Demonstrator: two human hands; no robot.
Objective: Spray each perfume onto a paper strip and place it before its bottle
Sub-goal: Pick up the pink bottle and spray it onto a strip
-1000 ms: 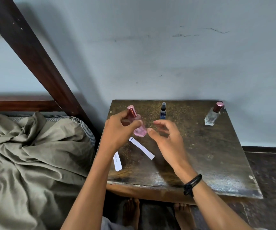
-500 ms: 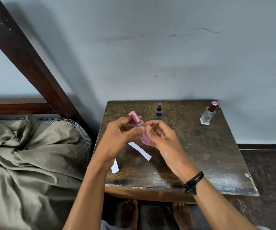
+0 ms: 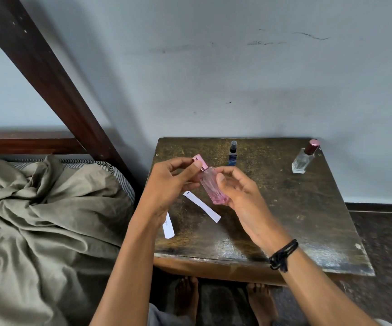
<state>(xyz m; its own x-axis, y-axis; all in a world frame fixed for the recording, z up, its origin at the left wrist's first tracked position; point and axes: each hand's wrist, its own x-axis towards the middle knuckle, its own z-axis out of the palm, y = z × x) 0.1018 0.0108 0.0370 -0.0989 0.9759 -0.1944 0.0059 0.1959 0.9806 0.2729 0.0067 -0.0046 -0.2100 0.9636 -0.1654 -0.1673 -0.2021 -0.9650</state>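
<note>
The right hand (image 3: 242,196) is cradling the faceted pink glass perfume bottle (image 3: 212,187) above the dark wooden table (image 3: 296,220) — fingers wrapping its body — while the left hand's (image 3: 166,184) fingertips are pinching its pink cap (image 3: 199,160), probably for uncapping.

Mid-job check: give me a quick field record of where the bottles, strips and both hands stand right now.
pink bottle: lifted above the table, tilted, cap on
left hand: fingers at the pink cap
right hand: gripping the pink bottle's body
blue bottle: upright at table rear, centre
clear bottle: upright at rear right, dark red cap on
long paper strip: flat on table, under the hands
second paper strip: near left table edge, partly hidden by left arm
table: dark worn wood
strips sprayed: cannot tell
</note>
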